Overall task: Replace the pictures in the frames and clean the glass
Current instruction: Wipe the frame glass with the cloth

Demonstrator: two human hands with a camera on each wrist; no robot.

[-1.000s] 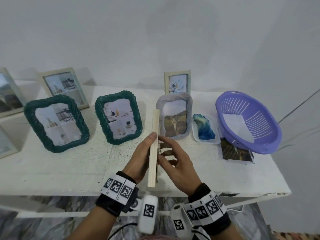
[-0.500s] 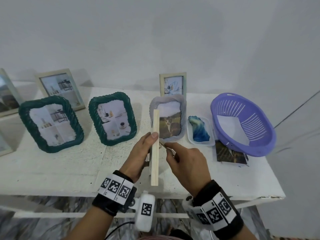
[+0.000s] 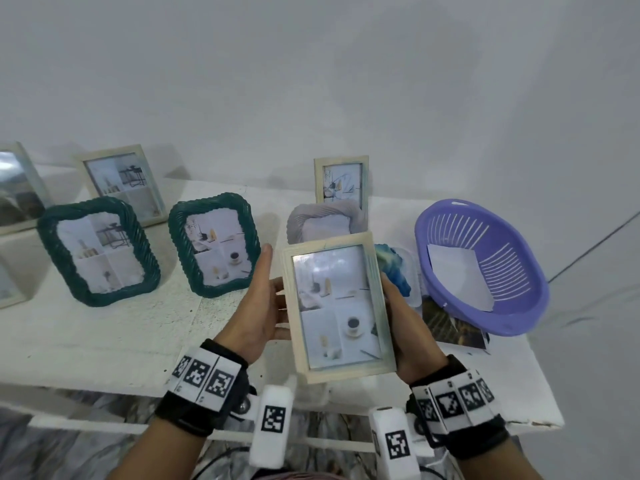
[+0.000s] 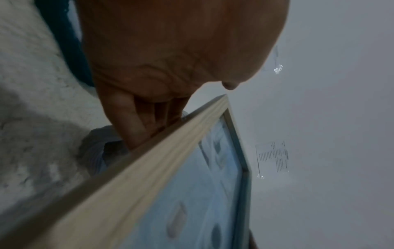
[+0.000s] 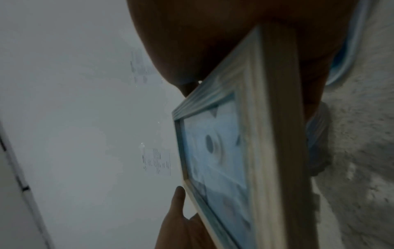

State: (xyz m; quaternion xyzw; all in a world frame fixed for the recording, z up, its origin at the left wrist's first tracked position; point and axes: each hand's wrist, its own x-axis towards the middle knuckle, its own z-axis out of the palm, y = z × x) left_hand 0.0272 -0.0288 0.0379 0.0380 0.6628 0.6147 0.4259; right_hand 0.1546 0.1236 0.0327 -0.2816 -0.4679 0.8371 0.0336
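Cream-painted wood is what you've got up front right now: the cream wooden frame point(image 3: 337, 306) is held upright between both hands, glass side facing you, above the near edge of the white counter point(image 3: 104, 327). Your left hand point(image 3: 258, 306) has its fingers tucked behind the frame's left edge with the forefinger sticking up straight, and your right hand point(image 3: 407, 323) wraps the right edge from behind, so both are holding the frame rather than hanging loose. There's a print of a cup and some vases in there, so I'd guess the picture swap on this one is done and you're at the check-the-glass step. Next move probably wants one hand freed to grab the blue cloth point(image 3: 393, 271), which sits in a small white tray point(image 3: 414, 275) just behind the frame's right side, while the other keeps a firm grip so it doesn't tip. The purple basket point(image 3: 481, 268) is further right, the two green woven frames point(image 3: 98, 251) off to the left.
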